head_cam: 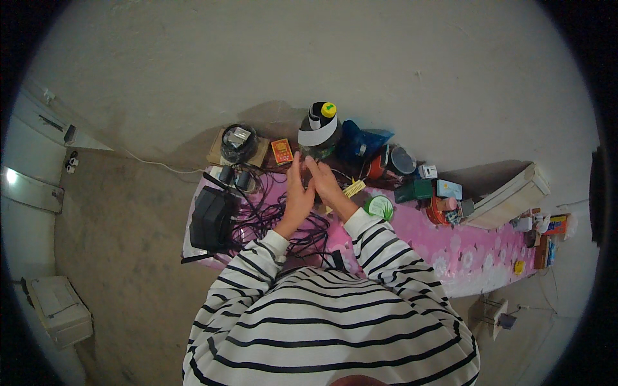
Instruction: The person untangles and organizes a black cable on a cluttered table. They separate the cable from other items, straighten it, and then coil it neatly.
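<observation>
My left hand and my right hand are held close together over the table, palms turned towards each other and fingers stretched out. No held thing shows in either hand; the gap between them is dark and partly hidden. Just beyond the fingertips stands a large dark bottle with a white band and a yellow cap. Tangled black cables lie below and to the left of my left hand. Near my right hand are a yellow ribbed strip and a round green-and-white tub.
A pink flowered cover lies over the table. At left are a black case, a plastic-wrapped black coil and a red-and-yellow box. Rightward stand a blue plastic bag, a green box and a pale panel-like box.
</observation>
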A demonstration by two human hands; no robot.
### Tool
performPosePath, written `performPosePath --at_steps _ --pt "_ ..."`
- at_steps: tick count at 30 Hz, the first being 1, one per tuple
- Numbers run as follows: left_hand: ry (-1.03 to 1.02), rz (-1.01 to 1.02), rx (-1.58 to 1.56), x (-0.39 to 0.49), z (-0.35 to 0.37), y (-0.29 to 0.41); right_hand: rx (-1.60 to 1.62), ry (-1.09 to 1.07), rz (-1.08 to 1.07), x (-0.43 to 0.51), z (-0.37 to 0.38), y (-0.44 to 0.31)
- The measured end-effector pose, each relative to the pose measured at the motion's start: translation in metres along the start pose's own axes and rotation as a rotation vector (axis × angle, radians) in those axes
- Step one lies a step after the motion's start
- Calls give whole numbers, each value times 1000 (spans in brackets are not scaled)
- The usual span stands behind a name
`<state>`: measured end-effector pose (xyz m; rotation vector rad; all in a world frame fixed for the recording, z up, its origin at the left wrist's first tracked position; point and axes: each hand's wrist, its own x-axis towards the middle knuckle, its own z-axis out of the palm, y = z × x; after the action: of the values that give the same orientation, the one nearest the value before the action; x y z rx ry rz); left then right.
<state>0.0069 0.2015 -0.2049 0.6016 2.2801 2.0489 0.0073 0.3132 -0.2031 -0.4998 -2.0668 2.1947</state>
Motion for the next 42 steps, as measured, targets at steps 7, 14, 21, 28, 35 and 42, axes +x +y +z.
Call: performPosePath --at_steps 7,14,21,28,35,42 --pt "-171 -98 30 -13 -29 -15 368 -113 100 -2 -1 4" --pt "-178 -312 -208 -23 -30 -14 473 -144 146 -4 -1 7" --pt "-302 -423 -299 -15 -36 -21 262 -159 113 -5 -10 1" --pt "-331 -452 -246 -10 -49 -11 -189 -296 -25 -4 -26 -11" --pt "-328 -157 -254 5 -35 -26 -242 -365 -35 -5 -21 1" --pt "-286 -349 -220 12 -43 -28 -145 -313 61 -3 -46 -17"
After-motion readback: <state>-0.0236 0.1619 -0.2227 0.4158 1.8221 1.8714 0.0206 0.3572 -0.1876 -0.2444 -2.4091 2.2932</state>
